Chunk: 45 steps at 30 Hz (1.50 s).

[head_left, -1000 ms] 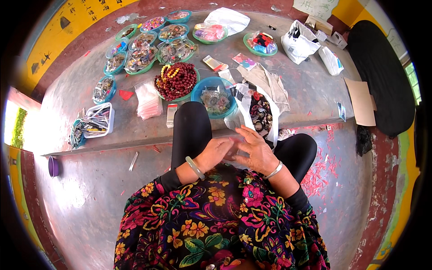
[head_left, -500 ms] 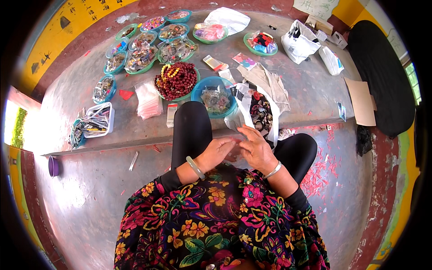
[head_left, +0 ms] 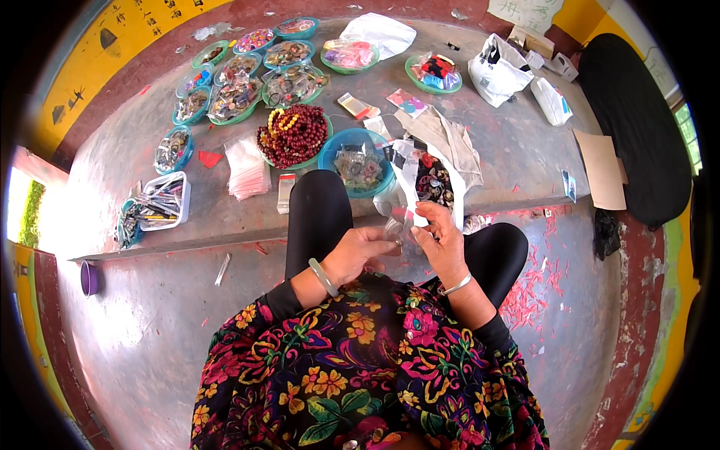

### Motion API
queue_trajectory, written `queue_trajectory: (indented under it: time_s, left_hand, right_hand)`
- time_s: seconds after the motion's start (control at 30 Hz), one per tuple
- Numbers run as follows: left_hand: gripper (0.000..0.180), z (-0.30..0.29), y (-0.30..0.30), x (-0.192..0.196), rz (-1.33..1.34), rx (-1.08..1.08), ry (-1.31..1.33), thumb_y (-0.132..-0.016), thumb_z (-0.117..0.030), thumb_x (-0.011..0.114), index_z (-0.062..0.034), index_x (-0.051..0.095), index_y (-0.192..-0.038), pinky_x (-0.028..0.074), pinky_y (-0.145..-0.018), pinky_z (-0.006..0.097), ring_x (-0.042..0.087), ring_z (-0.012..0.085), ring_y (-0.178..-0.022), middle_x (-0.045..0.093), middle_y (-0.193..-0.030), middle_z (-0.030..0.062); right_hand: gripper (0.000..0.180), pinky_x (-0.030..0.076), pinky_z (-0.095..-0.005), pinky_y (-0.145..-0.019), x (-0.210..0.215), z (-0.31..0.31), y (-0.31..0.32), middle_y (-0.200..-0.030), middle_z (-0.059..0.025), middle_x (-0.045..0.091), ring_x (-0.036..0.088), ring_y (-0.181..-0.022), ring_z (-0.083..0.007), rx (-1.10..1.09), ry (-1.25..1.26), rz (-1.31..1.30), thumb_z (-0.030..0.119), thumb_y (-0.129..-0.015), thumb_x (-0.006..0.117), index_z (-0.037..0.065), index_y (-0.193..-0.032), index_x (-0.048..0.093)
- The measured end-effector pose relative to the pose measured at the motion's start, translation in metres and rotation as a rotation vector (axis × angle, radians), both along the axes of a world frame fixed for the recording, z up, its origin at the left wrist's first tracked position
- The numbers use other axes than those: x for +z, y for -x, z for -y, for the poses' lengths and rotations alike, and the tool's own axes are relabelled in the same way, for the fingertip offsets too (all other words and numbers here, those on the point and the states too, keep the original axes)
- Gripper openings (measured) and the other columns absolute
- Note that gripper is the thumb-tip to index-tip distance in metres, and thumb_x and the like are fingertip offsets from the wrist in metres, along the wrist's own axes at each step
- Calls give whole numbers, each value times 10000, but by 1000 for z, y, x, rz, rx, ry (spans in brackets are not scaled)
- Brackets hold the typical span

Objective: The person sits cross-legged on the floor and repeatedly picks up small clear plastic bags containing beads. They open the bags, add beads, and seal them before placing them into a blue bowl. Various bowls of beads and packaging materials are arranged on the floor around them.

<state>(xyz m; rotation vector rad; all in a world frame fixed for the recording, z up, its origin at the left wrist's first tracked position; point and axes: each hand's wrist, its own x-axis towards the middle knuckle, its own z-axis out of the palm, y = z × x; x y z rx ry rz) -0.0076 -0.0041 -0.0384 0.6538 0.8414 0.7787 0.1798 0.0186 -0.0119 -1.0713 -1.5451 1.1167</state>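
Hands barely moved: left hand [head_left: 365,253], right hand [head_left: 441,241] pinch possibly clear packet [head_left: 395,225].

blouse [head_left: 360,367]: black, floral in pink, yellow, green | leggings [head_left: 319,217]: black | bangle [head_left: 324,276]: pale green | bracelet [head_left: 455,285]: silver | beads [head_left: 294,135]: dark red (a few yellow) | bowl [head_left: 334,146]: blue | wall [head_left: 97,45]: yellow | floor [head_left: 150,315]: grey, red flecks

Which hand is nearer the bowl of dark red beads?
Left. The left hand lies below the bead bowl, just right of it; the right hand sits farther right, past the blue bowl.
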Motion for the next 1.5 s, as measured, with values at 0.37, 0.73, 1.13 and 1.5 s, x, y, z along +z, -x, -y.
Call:
queue_trajectory:
  time_s: [0.37,0.73,1.13,1.5]
  left_hand:
    - [156,1,-2,7,-53,13,-31,-847,-89,604,10,617,-966,473,-513,206,655,182,-838,659,-893,109]
    - [222,2,-4,6,-165,-76,-148,-847,-94,593,-7,618,-1049,496,-539,214,637,130,-850,658,-925,67]
    - [219,2,-4,5,-118,-70,-107,-866,-126,573,2,608,-1040,492,-547,212,641,145,-863,651,-948,71]
    - [185,3,-5,7,-134,-72,-124,-848,-122,595,17,611,-968,486,-540,221,644,149,-837,659,-901,79]
  right_hand:
    - [213,437,-224,-779,-14,5,5,-952,-17,620,554,-867,-91,246,613,-433,98,-826,642,-9,-1007,609]
    - [293,439,-217,-744,-8,6,5,-871,-36,650,561,-773,-82,67,607,-499,123,-855,608,-10,-1116,603]
    - [132,406,-211,-641,-20,7,5,-741,-11,621,517,-666,-74,-44,598,-421,98,-792,681,-18,-854,667]
    - [112,422,-210,-664,-22,7,0,-781,-30,642,540,-692,-86,-121,524,-437,43,-772,685,-15,-867,673]
